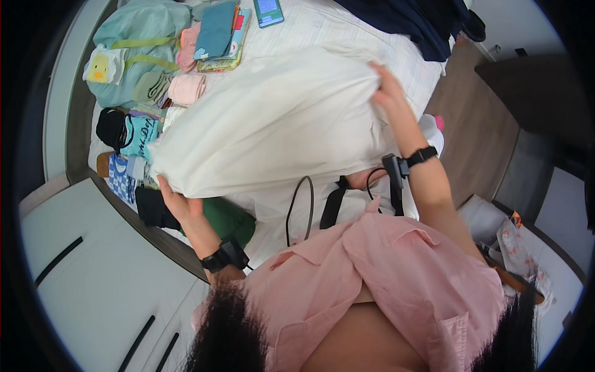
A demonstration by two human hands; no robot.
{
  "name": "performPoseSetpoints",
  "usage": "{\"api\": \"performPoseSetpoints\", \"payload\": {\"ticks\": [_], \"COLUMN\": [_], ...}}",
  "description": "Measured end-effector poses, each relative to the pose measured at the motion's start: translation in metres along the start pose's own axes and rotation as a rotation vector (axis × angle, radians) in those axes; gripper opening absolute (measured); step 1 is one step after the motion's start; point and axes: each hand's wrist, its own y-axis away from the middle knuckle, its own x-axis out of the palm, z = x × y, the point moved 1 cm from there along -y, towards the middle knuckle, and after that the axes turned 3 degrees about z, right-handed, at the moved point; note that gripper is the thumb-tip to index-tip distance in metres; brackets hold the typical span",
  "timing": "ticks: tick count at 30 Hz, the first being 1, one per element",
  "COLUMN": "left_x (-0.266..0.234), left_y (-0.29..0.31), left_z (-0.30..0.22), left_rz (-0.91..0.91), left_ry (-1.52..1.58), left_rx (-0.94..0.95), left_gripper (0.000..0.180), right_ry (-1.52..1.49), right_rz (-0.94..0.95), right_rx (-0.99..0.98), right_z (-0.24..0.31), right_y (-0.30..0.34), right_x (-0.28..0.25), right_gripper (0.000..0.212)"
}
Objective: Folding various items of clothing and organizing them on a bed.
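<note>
A large piece of white cloth (273, 130) is stretched slantwise over the bed between my two hands, with soft folds along its length. I cannot make out what kind of item it is. My left hand (181, 203) grips its near left corner, the fingers partly hidden by the fabric. At the far right end, my right hand (388, 90), slightly blurred, is closed on the cloth's edge. Below the cloth, part of a bare foot (364, 178) shows on the bed. Black straps with small devices sit on both my wrists.
Folded clothes (139, 133), a pale teal bag (142, 37) and stacked books (223, 37) line the bed's left side. A phone (268, 12) lies at the far edge, dark clothing (409, 22) at far right. A green item (226, 222) is near my left forearm. A black cable (300, 208) loops up in front of me.
</note>
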Motion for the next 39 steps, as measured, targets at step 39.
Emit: {"api": "performPoseSetpoints", "payload": {"ticks": [39], "left_x": [0.166], "left_y": [-0.068], "left_z": [0.114], "left_rz": [0.553], "left_ry": [-0.207], "left_rx": [-0.396], "left_gripper": [0.036], "right_ry": [-0.100], "right_rz": [-0.057], "right_rx": [-0.172], "right_z": [0.088], "right_y": [0.110], "right_x": [-0.143], "right_gripper": [0.043]}}
